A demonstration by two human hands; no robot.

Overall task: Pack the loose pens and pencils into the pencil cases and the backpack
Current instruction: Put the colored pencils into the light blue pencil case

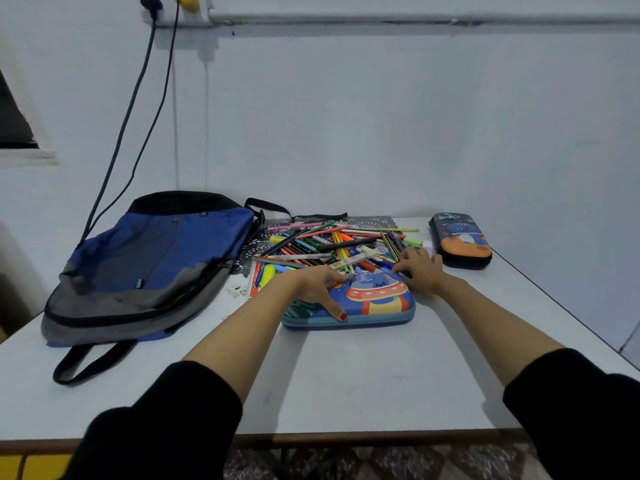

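Note:
A blue pencil case with a UFO picture (375, 303) lies closed in the middle of the table. My left hand (320, 285) lies across its left half, thumb down over the front edge. My right hand (420, 270) sits at its far right corner, fingertips at the case's edge; what they pinch is hidden. Just behind the case is a pile of loose pens and pencils (332, 245). A second, dark pencil case with an orange patch (460, 239) lies closed at the far right. A blue and grey backpack (156, 268) lies flat on the left.
The white table (346, 375) stands against a pale wall. Two cables (138, 116) hang down the wall behind the backpack. A backpack strap (86, 362) loops toward the front left. The table's right edge runs close to the dark case.

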